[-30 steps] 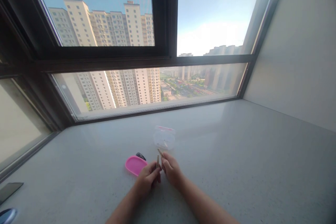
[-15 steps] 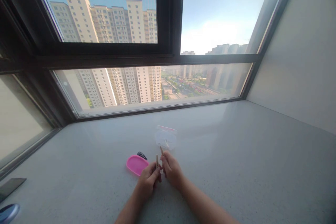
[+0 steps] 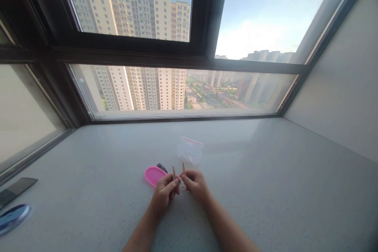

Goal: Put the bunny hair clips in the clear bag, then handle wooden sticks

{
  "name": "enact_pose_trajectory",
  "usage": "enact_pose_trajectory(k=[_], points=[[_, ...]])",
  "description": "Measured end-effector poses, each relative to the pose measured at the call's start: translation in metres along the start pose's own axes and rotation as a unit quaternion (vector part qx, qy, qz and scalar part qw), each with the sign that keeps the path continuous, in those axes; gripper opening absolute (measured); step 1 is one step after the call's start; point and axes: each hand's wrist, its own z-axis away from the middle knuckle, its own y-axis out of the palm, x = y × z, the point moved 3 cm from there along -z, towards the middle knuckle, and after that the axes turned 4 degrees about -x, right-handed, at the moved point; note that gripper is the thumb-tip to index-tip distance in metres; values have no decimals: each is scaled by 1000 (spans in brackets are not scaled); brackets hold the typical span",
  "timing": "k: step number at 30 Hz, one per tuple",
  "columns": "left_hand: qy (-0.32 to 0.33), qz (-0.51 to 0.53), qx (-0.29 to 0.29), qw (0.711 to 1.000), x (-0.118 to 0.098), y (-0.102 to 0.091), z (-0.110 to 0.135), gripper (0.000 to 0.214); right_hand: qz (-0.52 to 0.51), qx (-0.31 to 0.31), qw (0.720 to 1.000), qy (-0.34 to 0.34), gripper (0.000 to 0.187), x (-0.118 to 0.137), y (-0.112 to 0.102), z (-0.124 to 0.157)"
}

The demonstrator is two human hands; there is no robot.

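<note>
My left hand [image 3: 165, 191] is closed, pinching a thin tan stick-like piece [image 3: 174, 172] that points away from me. Close by on its right, my right hand [image 3: 195, 184] grips a similar tan piece [image 3: 183, 168] between thumb and fingers. The two tips stand a little apart. A small whitish, clear-looking bit [image 3: 183, 186] shows between the hands; what it is I cannot make out. Beside my left hand lies a pink oval tray [image 3: 154, 176], partly covered by that hand. Beyond my fingers is a clear plastic bag [image 3: 190, 150] with a reddish top strip and something small in it.
A small black object [image 3: 162, 167] lies against the tray's far edge. At far left on the pale sill [image 3: 265, 189] are a dark flat slab [image 3: 18, 192] and a shiny blue oval object [image 3: 14, 219]. A dark-framed window [image 3: 189, 118] borders the far side, a wall [image 3: 339, 86] the right.
The view has shifted and tilted slightly. My left hand has raised its tan piece, whose tip now sits about level with the other. Both hands keep their hold.
</note>
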Motion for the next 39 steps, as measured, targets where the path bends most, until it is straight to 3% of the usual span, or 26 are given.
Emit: enact_pose_trajectory(k=[7,17,23,31,35,39], points=[[-11,7,35,999,-5,1,1,21,46,-2,997,-59,22,5,-7,0],[2,33,-9,999,-9,-11,-1,23,34,10,998,-46,23,-1,-3,2],[21,23,-42,999,-12,-18,-3,21,-14,31,999,8,28,-9,0,2],[25,-23,-40,999,-17,-13,2,24,-8,67,998,7,23,5,8,7],[12,-16,-48,999,-17,-10,4,27,-59,54,997,21,21,0,9,7],[-8,34,-46,998,-12,-7,3,27,-28,36,999,25,17,-2,7,7]])
